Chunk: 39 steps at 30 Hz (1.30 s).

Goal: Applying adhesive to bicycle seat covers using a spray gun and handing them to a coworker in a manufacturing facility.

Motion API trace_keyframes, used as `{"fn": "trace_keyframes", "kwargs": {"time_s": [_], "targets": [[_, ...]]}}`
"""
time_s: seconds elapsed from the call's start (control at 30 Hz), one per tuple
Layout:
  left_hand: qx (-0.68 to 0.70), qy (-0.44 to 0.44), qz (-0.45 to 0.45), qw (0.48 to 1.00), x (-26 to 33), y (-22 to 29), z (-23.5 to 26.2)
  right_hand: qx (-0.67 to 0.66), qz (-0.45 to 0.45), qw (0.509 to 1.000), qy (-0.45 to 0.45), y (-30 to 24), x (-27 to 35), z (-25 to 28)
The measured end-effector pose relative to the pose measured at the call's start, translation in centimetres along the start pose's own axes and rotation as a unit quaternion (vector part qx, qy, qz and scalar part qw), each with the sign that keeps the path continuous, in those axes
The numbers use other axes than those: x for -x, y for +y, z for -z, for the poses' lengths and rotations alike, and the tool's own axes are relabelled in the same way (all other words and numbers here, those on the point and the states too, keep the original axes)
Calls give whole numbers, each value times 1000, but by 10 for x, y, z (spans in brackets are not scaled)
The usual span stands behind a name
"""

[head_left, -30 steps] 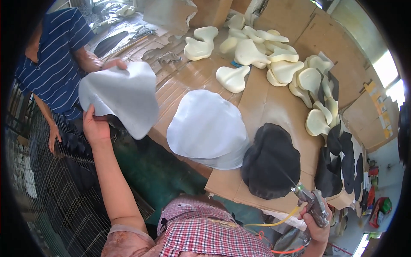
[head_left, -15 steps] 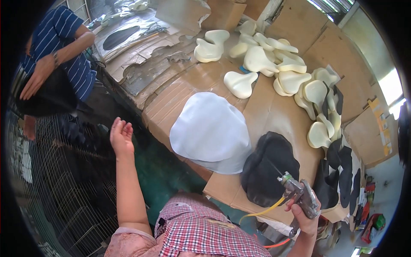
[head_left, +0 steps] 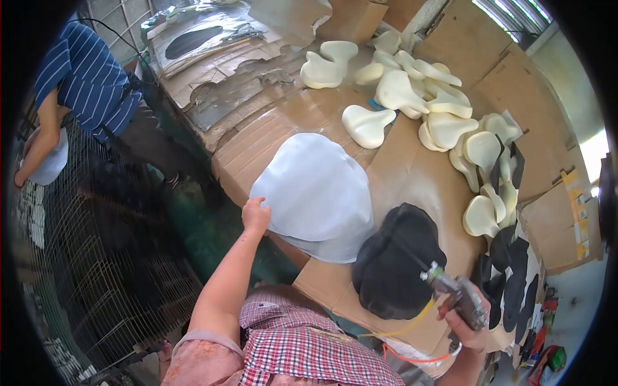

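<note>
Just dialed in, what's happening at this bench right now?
The person's left hand touches the edge of a stack of white sheets on the cardboard-covered table. The right hand grips a spray gun beside a black sheet. Cream foam pads lie piled farther back. A co-worker in a striped shirt stands at left.

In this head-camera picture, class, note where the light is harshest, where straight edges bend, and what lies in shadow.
Head view: daylight glares whitest at the window top right. The cardboard table edges curve toward the round black rim. The wire mesh at lower left sits in dim shadow. The left hand on the white sheet and the right hand gripping the spray gun look sharp.
</note>
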<state>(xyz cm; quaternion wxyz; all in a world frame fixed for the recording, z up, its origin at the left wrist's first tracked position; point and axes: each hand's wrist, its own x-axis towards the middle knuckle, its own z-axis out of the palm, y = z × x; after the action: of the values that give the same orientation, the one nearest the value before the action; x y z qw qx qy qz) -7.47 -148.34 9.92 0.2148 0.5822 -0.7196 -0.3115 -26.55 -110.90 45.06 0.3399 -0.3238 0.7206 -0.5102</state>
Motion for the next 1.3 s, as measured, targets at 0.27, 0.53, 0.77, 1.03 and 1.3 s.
{"fn": "trace_keyframes", "kwargs": {"time_s": [0.27,0.53,0.77,1.03,1.3], "targets": [[-130,-23,11,991,8,19,-8,87,11,996,-22,10,-8,16],[-72,-30,29,997,0,17,-17,122,-17,988,-94,23,17,31],[195,-13,153,969,-8,4,-29,47,-37,993,-100,38,31,39],[242,-49,154,957,7,3,-44,4,-35,999,38,25,17,24],[645,-145,126,740,-5,87,21,-39,-15,999,-27,34,20,4]]}}
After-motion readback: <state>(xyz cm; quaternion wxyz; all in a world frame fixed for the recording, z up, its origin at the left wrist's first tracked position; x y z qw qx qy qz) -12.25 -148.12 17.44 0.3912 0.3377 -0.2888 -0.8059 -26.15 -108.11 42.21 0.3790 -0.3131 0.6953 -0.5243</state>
